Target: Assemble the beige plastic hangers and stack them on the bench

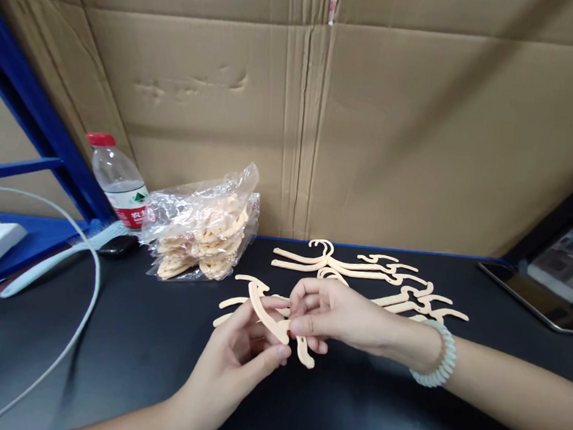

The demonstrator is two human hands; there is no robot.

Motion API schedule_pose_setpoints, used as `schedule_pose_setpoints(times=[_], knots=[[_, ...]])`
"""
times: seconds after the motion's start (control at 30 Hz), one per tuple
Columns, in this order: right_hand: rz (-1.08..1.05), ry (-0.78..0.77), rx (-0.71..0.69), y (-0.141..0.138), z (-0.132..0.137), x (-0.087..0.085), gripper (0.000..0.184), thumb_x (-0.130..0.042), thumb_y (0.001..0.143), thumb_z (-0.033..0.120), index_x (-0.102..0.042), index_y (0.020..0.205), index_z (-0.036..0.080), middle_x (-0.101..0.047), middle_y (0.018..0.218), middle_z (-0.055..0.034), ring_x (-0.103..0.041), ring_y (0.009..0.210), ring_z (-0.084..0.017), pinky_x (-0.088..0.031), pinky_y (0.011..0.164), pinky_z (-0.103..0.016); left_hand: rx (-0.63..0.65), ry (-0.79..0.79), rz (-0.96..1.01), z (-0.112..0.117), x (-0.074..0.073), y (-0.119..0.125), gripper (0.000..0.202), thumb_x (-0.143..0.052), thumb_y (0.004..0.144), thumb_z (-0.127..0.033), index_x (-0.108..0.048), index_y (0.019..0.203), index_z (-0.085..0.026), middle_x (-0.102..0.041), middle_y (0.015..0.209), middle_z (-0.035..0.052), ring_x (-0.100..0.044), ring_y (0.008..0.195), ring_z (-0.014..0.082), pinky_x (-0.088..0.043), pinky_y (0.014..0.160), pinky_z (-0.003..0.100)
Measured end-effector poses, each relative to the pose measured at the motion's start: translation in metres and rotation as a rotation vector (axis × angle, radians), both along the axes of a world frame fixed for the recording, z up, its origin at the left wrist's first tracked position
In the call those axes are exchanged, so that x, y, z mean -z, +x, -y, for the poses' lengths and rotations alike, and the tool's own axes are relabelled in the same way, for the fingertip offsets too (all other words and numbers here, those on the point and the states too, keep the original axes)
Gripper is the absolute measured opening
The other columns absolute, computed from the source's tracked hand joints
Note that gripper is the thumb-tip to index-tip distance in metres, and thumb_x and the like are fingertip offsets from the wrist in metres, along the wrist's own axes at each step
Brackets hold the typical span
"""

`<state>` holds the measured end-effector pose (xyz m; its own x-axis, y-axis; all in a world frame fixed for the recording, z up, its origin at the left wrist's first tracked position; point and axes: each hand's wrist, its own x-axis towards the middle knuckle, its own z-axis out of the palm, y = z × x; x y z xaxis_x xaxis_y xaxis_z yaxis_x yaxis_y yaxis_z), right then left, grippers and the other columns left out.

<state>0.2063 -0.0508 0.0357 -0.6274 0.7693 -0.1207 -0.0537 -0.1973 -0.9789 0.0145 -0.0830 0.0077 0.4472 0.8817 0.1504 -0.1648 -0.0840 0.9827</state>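
Above the black table (153, 357), my two hands meet around beige plastic clothes hanger parts. My left hand (230, 367) is closed on a curved hanger arm (264, 313), its thumb and fingers near the lower end. In a pinch, my right hand (340, 317) grips a second hanger piece (304, 354), whose end sticks out below the fingers. The two pieces come together at the fingertips; whether they are joined cannot be made out. Behind my hands lie several beige hangers (354, 270) with hooks and jointed arms, partly covered by my right hand.
A clear plastic bag (205, 228) full of beige hanger parts lies back left, beside a red-capped bottle (123, 190). A white cable (90, 291) loops at the left. A dark tablet-like device (540, 301) lies at the right. A cardboard wall (398, 138) stands behind.
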Motion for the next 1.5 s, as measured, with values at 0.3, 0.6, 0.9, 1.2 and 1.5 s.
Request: schedule_pose_setpoints(times=[0.3, 0.6, 0.9, 1.2, 1.5], knots=[[0.430, 0.602, 0.118, 0.027, -0.008, 0.009, 0.011, -0.060, 0.086, 0.029, -0.060, 0.088, 0.018, -0.065, 0.082, -0.0019, -0.061, 0.071, -0.014, -0.049, 0.061, -0.026, -0.034, 0.058, -0.060, -0.002, 0.001, -0.002, 0.019, -0.056, 0.092, -0.035, -0.062, 0.086, -0.018, -0.059, 0.086, 0.0025, -0.058, 0.069, 0.0135, -0.050, 0.057, 0.023], [1.009, 1.038, 0.421, 0.120, -0.053, 0.035, 0.011, -0.054, 0.087, 0.020, -0.064, 0.081, 0.018, -0.065, 0.083, -0.0082, -0.058, 0.080, -0.023, -0.044, 0.074, -0.036, 0.001, -0.052, -0.006, -0.002, 0.008, 0.003, 0.026, -0.047, 0.096, -0.044, -0.046, 0.086, -0.020, -0.067, 0.074, 0.0004, -0.059, 0.047, 0.0097, -0.044, 0.046, 0.020], [0.950, 1.015, 0.473, 0.117, -0.055, 0.030, 0.013, -0.056, 0.088, 0.030, -0.060, 0.082, 0.020, -0.065, 0.081, -0.0043, -0.059, 0.073, -0.019, -0.045, 0.068, -0.031, -0.043, -0.053, -0.029, -0.004, 0.004, 0.002, 0.023, -0.060, 0.091, -0.037, -0.043, 0.089, -0.021, -0.061, 0.072, -0.0040, -0.058, 0.053, 0.0090, -0.046, 0.053, 0.021], [0.831, 1.016, 0.663, 0.120, -0.001, 0.006, 0.018, -0.055, 0.089, 0.041, -0.058, 0.091, 0.023, -0.070, 0.091, -0.0078, -0.066, 0.082, -0.023, -0.053, 0.073, -0.034, -0.129, 0.033, -0.071, -0.010, -0.002, -0.004, 0.013, -0.070, 0.083, -0.027, -0.063, 0.078, -0.017, -0.057, 0.073, -0.0011, -0.052, 0.065, 0.0108, -0.044, 0.061, 0.021], [0.782, 1.129, 0.597, 0.116, 0.035, 0.016, 0.011, -0.050, 0.094, 0.025, -0.059, 0.100, 0.027, -0.065, 0.095, -0.0047, -0.063, 0.086, -0.021, -0.050, 0.071, -0.032, -0.170, -0.065, 0.056, -0.014, -0.008, -0.008, 0.013, -0.069, 0.084, -0.030, -0.063, 0.082, -0.019, -0.054, 0.074, -0.0010, -0.049, 0.071, 0.0117, -0.042, 0.069, 0.021]])
